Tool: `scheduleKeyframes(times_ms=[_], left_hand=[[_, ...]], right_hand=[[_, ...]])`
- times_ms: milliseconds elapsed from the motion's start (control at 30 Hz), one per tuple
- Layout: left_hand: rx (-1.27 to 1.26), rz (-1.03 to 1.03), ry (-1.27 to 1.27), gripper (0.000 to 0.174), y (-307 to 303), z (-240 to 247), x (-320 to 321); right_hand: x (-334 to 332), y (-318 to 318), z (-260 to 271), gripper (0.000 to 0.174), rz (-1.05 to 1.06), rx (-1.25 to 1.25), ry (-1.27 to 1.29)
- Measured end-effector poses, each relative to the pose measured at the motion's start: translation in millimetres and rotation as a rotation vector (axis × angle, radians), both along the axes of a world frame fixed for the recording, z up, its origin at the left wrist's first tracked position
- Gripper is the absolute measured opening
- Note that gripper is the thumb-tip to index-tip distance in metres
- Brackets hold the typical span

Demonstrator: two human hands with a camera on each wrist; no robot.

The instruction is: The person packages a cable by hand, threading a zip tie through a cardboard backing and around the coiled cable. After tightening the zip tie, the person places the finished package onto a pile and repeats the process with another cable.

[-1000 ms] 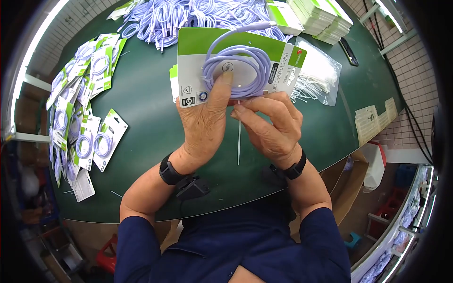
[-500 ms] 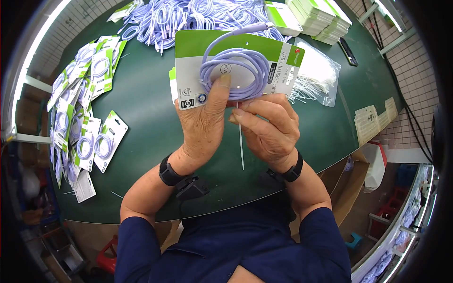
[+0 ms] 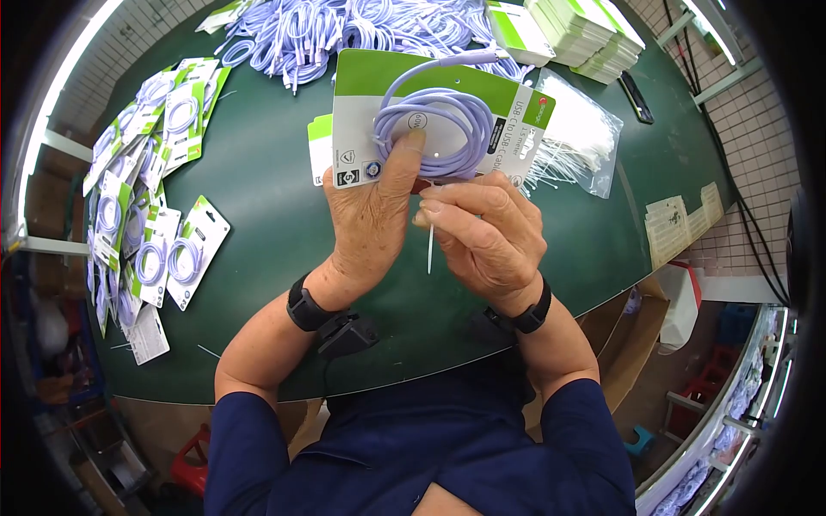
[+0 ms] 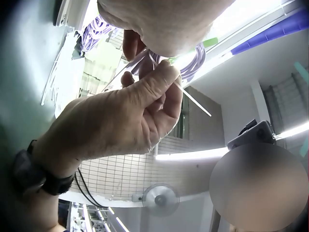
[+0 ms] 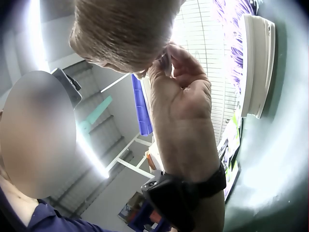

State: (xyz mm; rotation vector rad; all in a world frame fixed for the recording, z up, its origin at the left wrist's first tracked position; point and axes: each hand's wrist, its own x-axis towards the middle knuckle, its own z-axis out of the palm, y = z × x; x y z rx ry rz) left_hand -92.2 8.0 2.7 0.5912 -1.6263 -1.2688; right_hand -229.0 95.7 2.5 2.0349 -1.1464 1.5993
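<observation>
My left hand (image 3: 374, 211) grips a green and white cable card (image 3: 353, 103), its thumb lying over a coiled lilac USB-C cable (image 3: 483, 129) on the card's front. One end of the cable curves up past the card's top. Below the card's lower edge, my right hand (image 3: 495, 228) pinches a thin white cable tie (image 3: 430, 254), whose tail hangs down past the fingertips. The left wrist view shows this tie (image 4: 193, 100) sticking out from the right hand's thumb and finger. Behind the card, the left hand's other fingers are hidden in the head view.
Finished-looking carded cables (image 3: 155, 249) lie heaped on the left of the green table (image 3: 275, 258). Loose lilac cables (image 3: 387, 26) pile up at the back, beside stacked cards (image 3: 585, 34). A bag of white cable ties (image 3: 576, 129) and a black tool (image 3: 635, 95) lie at right.
The tie's tail hanging below the right hand is shorter than half a second ago. Both hands and the card have shifted only slightly; each hand keeps its hold.
</observation>
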Motion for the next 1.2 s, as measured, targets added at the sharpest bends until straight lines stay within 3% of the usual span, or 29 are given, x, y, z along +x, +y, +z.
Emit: scheduleKeyframes(times_ms=[133,300,400,700,800,933,967,1067,1200], left_hand=[[-0.062,0.060,-0.006,0.027,2.6,-3.2,-2.9],[-0.154,0.150,-0.002,0.020,8.4,-3.5,-7.1],[0.216,-0.035,0.227,0.021,12.1,0.8,-9.1],[0.285,-0.075,0.308,0.021,13.0,-4.4,-10.3],[-0.268,0.102,0.074,0.020,7.6,-10.9,-7.3],[-0.449,0.200,-0.034,0.025,4.7,-13.0,-6.3],[-0.447,0.201,-0.035,0.025,6.6,-10.0,-6.0],[0.127,-0.043,0.265,0.028,17.4,5.9,-6.5],[0.055,-0.032,0.212,0.022,16.2,5.3,-5.3]], right_hand=[[-3.6,-6.3,-0.5,0.028,0.069,-0.055,-0.157],[-13.2,-5.8,18.0,0.026,-0.083,-0.042,0.006],[-13.0,-5.8,21.5,0.027,-0.133,-0.014,0.032],[-18.1,-3.6,19.3,0.035,-0.158,0.002,0.122],[-16.8,2.7,19.3,0.038,-0.113,0.022,0.117],[-14.3,7.1,12.9,0.040,-0.084,0.009,0.111],[-14.1,8.3,12.8,0.040,-0.083,0.011,0.109],[-15.3,12.7,15.4,0.040,-0.129,0.006,0.154],[-15.3,14.0,16.5,0.038,-0.191,0.001,0.178]])
